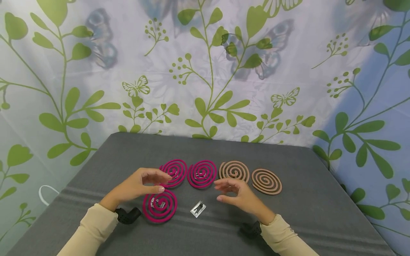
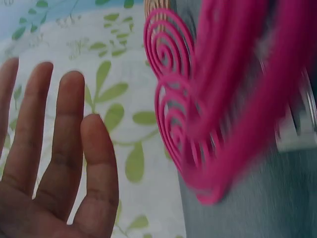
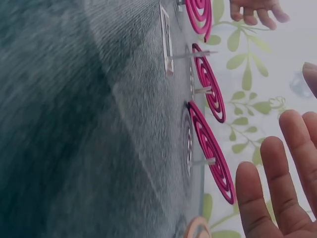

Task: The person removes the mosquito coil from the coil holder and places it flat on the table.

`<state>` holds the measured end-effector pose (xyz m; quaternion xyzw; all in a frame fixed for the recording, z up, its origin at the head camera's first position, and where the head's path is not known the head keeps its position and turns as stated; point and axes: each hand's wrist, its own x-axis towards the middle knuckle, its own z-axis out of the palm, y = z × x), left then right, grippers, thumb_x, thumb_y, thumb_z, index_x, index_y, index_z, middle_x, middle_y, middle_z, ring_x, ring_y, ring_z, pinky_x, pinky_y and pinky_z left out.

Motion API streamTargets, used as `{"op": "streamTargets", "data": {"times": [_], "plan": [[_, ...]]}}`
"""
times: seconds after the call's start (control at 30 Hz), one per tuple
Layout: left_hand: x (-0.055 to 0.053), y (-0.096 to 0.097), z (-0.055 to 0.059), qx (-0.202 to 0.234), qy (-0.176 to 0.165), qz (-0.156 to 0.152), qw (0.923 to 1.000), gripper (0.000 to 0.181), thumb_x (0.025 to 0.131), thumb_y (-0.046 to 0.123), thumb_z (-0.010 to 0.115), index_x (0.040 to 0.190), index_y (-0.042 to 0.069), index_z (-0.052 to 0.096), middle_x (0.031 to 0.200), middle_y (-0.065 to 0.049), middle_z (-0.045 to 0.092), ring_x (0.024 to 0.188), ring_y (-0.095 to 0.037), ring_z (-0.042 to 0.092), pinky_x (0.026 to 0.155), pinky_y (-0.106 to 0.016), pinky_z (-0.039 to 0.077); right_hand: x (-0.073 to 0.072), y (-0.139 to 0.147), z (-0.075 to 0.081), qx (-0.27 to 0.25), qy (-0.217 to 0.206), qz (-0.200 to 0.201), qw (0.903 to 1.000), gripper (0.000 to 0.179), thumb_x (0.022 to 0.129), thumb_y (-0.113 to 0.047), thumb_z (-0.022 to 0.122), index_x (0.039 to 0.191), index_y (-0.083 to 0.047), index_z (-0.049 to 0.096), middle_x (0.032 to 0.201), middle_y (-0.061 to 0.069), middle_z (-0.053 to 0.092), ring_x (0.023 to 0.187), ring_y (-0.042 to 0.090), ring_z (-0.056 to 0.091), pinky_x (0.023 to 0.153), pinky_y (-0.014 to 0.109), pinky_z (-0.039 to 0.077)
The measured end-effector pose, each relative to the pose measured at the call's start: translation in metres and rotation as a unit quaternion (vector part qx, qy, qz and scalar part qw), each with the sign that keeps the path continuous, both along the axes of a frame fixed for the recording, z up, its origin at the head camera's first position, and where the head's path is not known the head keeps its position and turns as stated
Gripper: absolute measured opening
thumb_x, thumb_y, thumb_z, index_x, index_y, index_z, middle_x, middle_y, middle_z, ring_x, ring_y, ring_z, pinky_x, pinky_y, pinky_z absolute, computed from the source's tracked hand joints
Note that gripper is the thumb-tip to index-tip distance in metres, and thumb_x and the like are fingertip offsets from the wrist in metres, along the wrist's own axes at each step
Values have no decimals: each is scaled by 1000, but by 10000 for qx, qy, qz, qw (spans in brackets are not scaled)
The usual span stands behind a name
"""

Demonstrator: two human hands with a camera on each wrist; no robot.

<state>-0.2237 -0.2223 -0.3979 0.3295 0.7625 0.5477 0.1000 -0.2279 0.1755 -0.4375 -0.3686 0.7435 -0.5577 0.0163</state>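
Both hands hover above the table with relaxed fingers and hold nothing. My left hand [image 1: 141,185] is above and beside the nearest pink mosquito coil [image 1: 161,203]. That coil sits raised on a small metal stand. Two more pink coils, one at the left [image 1: 174,172] and one at the middle [image 1: 201,174], are also on stands farther back. A bare metal coil stand [image 1: 198,209] lies between the hands, its prong sticking up. Near my right hand [image 1: 241,197] is a tan coil [image 1: 235,172], partly hidden by the fingers. Another tan coil [image 1: 267,181] is to its right.
The grey cloth-covered table [image 1: 307,213] carries all the coils. A patterned curtain [image 1: 205,71] with leaves and butterflies hangs behind and along the sides. A white loop [image 1: 43,193] shows past the table's left edge. Black wrist devices [image 1: 128,215] are on both wrists.
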Motion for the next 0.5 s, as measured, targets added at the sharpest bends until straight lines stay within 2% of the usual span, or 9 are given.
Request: {"op": "streamTargets", "data": {"times": [0.1, 0.23, 0.33, 0.5], "plan": [[-5, -10, -4, 78, -102, -85, 9999, 36, 101, 4, 75, 132, -13, 68, 130, -7, 76, 122, -26, 72, 101, -33, 57, -1, -6, -1, 58, -69, 81, 9999, 42, 94, 2, 81, 132, 13, 67, 119, 35, 71, 111, 32, 74, 95, 43, 61], [-10, -23, -12, 217, -335, -193, 9990, 30, 100, 0, 75, 129, -4, 74, 130, 4, 76, 124, -20, 72, 103, -30, 56, -2, -14, -2, 128, -109, 182, 9997, 43, 94, 1, 82, 133, 13, 66, 120, 34, 72, 110, 37, 72, 95, 42, 60], [-13, -31, -16, 216, -531, -170, 9982, 30, 98, 0, 76, 128, -3, 74, 131, 0, 76, 124, -17, 71, 103, -29, 56, -2, -20, -3, 190, -174, 248, 9994, 44, 94, -1, 82, 134, 12, 66, 121, 32, 72, 110, 42, 70, 95, 41, 60], [-16, -42, -21, 119, -845, -171, 9962, 43, 97, 2, 79, 133, -17, 64, 134, -9, 75, 124, -16, 70, 102, -29, 55, -3, -29, -5, 401, -299, 332, 9982, 46, 94, -4, 84, 135, 9, 67, 122, 29, 74, 109, 46, 69, 96, 41, 59]]}}
